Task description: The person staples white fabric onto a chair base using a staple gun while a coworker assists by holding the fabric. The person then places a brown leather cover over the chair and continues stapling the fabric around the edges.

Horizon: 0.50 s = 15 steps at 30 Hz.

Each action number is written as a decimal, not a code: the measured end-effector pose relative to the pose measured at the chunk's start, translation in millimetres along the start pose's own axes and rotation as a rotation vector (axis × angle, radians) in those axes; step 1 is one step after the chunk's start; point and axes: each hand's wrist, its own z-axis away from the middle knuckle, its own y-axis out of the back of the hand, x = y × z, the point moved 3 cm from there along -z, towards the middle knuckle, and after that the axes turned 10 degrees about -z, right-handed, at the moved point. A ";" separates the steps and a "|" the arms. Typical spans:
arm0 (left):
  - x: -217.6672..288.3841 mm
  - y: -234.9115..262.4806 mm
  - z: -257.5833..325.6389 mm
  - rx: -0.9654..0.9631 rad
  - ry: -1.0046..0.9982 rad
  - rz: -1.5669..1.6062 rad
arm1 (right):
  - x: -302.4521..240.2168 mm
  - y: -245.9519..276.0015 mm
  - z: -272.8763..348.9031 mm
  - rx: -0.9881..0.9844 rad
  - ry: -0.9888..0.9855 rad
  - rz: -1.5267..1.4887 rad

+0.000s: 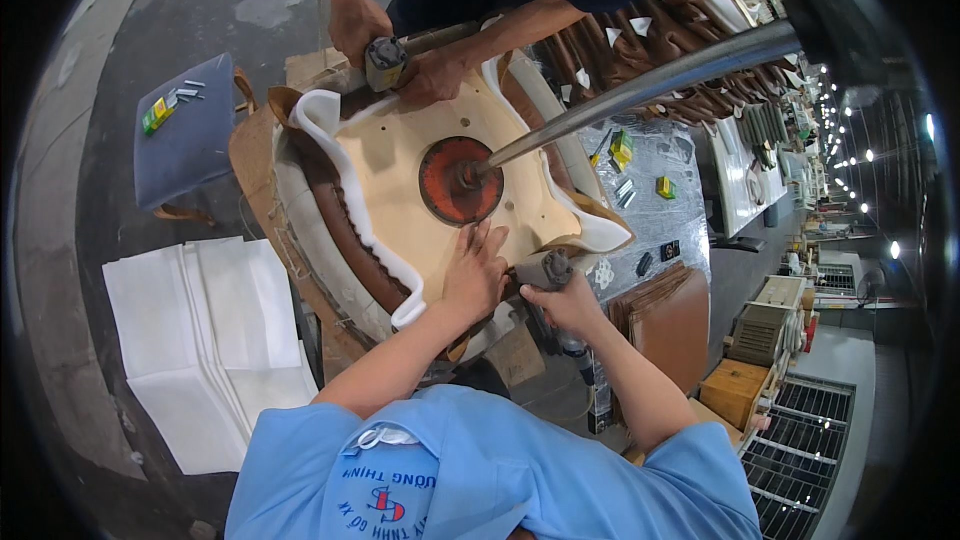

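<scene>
A pale wooden seat panel (400, 165) lies in a padded form. White foam (340, 155) and brown leather (345, 230) run round its edges. A round orange-red press plate (440, 180) on a metal rod (640, 90) rests on its middle. My left hand (473, 278) lies on the panel's near edge, fingers stretched toward the plate. My right hand (568, 302) is closed round a staple gun (545, 270), its head at the panel's near right edge. Across from me a co-worker's hands (430, 75) hold another staple gun (384, 62) at the far edge.
White folded sheets (205, 330) lie at left. A blue-topped stool (185, 130) bears a small box and staple strips. To the right, a plastic-covered table (655, 165) carries small yellow-green boxes (622, 148) and stacked brown sheets (665, 325). Brown leather pieces (640, 50) lie behind.
</scene>
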 end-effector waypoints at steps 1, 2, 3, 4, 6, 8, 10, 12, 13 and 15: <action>0.2 2.4 1.5 0.021 -0.015 0.000 | 0.3 -0.5 0.0 -0.002 -0.001 0.005; -2.5 4.3 1.9 -0.003 -0.032 0.010 | 1.3 0.1 0.5 0.001 -0.024 0.017; -5.0 4.2 2.5 -0.077 -0.034 0.025 | 0.8 1.2 1.6 -0.003 0.017 -0.012; -5.2 6.7 2.8 -0.027 -0.047 0.027 | 2.1 1.8 4.1 -0.006 0.025 -0.033; -6.3 5.1 4.5 -0.100 -0.022 0.042 | 5.8 1.9 10.1 -0.012 0.034 -0.070; -5.0 5.6 4.6 -0.023 -0.023 0.028 | 9.5 0.9 15.0 -0.005 0.024 -0.101; -3.6 2.8 4.5 -0.008 -0.008 0.022 | 11.0 -2.1 16.7 -0.010 0.027 -0.078; -3.4 -1.4 4.0 -0.053 0.013 0.025 | 10.6 -4.6 16.8 -0.015 0.022 -0.052; -2.8 -0.5 3.6 0.009 0.002 0.022 | 9.4 -5.7 16.5 -0.019 0.026 -0.040; -3.7 -3.1 2.7 -0.061 0.020 0.023 | 6.2 -7.0 15.7 -0.025 0.024 -0.016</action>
